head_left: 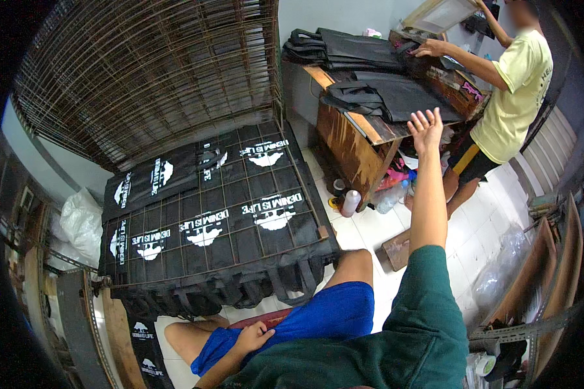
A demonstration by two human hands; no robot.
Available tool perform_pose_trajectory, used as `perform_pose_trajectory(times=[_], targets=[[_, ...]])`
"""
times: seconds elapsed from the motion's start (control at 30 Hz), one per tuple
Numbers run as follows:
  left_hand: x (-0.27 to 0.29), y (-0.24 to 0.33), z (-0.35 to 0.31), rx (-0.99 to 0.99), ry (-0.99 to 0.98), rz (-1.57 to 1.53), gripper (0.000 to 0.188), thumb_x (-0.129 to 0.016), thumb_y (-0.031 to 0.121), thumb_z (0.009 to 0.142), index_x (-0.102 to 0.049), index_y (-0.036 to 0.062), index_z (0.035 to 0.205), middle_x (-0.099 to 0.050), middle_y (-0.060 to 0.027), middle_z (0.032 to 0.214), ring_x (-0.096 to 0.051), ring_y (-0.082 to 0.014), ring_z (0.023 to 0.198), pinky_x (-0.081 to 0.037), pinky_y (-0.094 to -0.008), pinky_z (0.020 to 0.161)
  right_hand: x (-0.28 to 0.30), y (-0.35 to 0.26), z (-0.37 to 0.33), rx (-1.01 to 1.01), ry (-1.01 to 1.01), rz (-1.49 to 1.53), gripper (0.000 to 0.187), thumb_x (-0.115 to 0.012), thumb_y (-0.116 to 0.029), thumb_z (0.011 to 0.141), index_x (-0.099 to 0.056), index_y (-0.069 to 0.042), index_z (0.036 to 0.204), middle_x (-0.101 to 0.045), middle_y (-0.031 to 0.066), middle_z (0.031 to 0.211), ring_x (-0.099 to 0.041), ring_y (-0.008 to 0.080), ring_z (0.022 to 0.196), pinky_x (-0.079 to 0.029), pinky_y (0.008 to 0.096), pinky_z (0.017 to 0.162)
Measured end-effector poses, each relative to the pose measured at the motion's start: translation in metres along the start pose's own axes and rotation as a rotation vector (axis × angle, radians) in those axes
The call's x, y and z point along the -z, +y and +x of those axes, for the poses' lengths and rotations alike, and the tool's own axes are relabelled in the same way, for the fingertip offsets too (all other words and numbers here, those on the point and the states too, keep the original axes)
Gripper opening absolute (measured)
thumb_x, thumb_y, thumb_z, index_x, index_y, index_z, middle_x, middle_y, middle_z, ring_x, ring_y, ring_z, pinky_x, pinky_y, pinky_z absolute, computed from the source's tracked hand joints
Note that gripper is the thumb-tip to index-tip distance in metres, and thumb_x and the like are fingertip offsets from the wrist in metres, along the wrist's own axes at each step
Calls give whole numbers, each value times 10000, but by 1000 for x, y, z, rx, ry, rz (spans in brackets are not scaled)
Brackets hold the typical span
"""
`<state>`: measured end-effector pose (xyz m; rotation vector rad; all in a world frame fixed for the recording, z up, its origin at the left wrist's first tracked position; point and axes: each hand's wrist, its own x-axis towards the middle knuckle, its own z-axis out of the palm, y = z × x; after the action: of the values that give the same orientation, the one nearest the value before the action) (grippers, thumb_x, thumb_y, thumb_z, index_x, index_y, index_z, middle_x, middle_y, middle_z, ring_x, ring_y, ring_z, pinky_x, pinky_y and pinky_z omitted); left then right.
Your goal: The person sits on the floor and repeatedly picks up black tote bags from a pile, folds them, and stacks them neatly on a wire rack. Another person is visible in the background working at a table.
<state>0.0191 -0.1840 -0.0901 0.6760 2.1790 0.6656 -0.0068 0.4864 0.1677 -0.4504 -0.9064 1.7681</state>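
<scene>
My right hand (pixel 427 129) is raised with its palm up and fingers spread, holding nothing. Just beyond it, flat black fabric bags (pixel 412 97) lie on a wooden workbench (pixel 347 146). Loosely curled, my left hand (pixel 253 337) rests on my blue shorts (pixel 331 318); I see nothing in its fingers. In front of me to the left, black bags with white prints (pixel 204 230) lie in rows under a rusty wire rack (pixel 240 194), their handles hanging over the near edge. Neither hand touches these bags.
More wire racks (pixel 156 71) stand tilted up behind the bags. A co-worker in a yellow shirt (pixel 519 97) stands at the bench, a hand on a framed screen (pixel 440 14). Bottles (pixel 350 203) and a wooden block (pixel 396 251) sit on the tiled floor. Shelving (pixel 538 330) edges the right side.
</scene>
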Motion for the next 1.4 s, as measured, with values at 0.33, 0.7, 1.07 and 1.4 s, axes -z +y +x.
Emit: perform_pose_trajectory(times=[0.33, 0.7, 1.07, 1.4], targets=[[-1, 5, -6, 52, 35, -25, 429, -643, 488, 758, -551, 80, 849, -591, -87, 643, -604, -253, 613, -468, -365, 573, -66, 11, 67, -65, -188, 333, 677, -592, -457, 807, -380, -6, 1265, -470, 219, 1236, -464, 366, 1114, -320, 543, 991], [72, 100, -18, -434, 293, -211, 287, -676, 326, 789, -590, 71, 891, -537, -26, 621, -500, -139, 522, -425, -300, 515, -224, -38, -80, 111, -638, -554, 582, -559, 19, 781, -339, -14, 1318, -506, 136, 1197, -543, 232, 1015, -449, 337, 859], [259, 116, 63, -544, 703, -845, 605, -528, 410, 878, -291, 142, 1367, -376, -108, 1325, -419, -217, 1134, -430, -374, 849, -304, -95, -270, -60, -1828, -1139, 732, -644, 20, 731, -285, 9, 1369, -392, 105, 1357, -348, 184, 1259, -251, 328, 1063], [281, 110, 5, -749, 388, -1558, 555, -540, 438, 857, -454, 75, 1267, -498, -98, 1275, -496, -260, 1145, -379, -428, 983, -310, -110, -270, -54, -1614, -1107, 768, -629, 88, 668, -306, 20, 1361, -415, 96, 1349, -391, 188, 1235, -256, 306, 1058]])
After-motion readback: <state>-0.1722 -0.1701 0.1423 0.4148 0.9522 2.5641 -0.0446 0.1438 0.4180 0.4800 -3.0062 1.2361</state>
